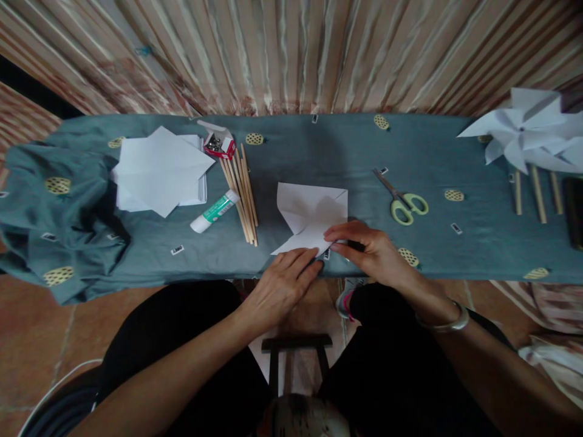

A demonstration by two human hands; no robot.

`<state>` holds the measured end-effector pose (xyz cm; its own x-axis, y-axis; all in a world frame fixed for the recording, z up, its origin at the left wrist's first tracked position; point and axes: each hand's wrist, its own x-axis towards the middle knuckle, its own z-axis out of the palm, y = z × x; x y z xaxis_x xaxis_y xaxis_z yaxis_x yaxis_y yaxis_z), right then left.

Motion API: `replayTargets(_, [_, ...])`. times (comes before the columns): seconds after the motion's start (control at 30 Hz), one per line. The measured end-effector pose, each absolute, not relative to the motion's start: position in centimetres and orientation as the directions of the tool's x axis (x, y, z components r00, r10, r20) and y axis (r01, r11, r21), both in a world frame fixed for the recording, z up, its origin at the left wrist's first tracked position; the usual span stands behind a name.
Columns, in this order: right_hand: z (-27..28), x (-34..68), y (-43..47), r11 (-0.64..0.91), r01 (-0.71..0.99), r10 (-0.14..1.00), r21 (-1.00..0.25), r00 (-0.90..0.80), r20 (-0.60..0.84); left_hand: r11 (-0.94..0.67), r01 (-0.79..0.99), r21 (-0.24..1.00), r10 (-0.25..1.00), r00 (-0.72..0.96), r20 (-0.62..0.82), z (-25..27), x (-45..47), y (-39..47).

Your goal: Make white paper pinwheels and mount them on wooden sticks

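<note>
A sheet of white paper [316,203] with slits cut in from its corners lies near the front edge of the cloth-covered table. My left hand [286,279] rests on its near edge, fingers stretched out and laid over the paper. Between thumb and fingertips, my right hand [364,246] pinches the paper's near right corner. Green-handled scissors [407,205] lie to the right, beyond my right hand. To the left are a glue stick [215,211] and several thin wooden sticks [243,197].
A stack of white paper sheets [161,170] lies at the left, beside an open red-and-white box [220,144] of small metal pins. Finished paper pinwheels [523,130] on sticks lie at the far right, near a dark object [574,209]. A curtain [291,54] hangs behind the table.
</note>
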<state>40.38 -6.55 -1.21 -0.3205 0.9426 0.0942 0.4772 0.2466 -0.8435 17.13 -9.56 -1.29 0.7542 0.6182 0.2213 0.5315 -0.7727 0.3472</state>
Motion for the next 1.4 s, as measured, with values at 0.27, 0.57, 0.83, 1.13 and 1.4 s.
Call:
replayTargets(0.27, [-1.3,39.1,-6.4,0.118,0.564,0.987,-0.818,-0.159,0.033,-0.654,0.548,0.521,0.704,0.692,0.157,-1.2,17.3,-8.9])
replayTargets(0.57, [-0.7,38.0,-6.5,0.217,0.681,0.976,-0.699,-0.146,0.161,-0.601,0.523,0.604,0.732,0.664,0.153,-1.5,17.6,-8.3])
replayTargets(0.83, [-0.9,37.7,-6.1,0.360,0.753,0.932,-0.551,-0.263,0.250,-0.560,0.520,0.645,0.761,0.631,0.153,-1.7,17.7,-8.0])
replayTargets(1.13, [-0.7,37.6,-6.4,0.400,0.758,0.917,-0.516,-0.324,0.233,-0.564,0.521,0.640,0.766,0.620,0.170,-1.7,17.9,-7.8])
replayTargets(1.4, [-1.0,37.7,-6.5,0.416,0.769,0.909,-0.486,-0.329,0.257,-0.543,0.514,0.664,0.777,0.608,0.166,-1.5,18.0,-7.8])
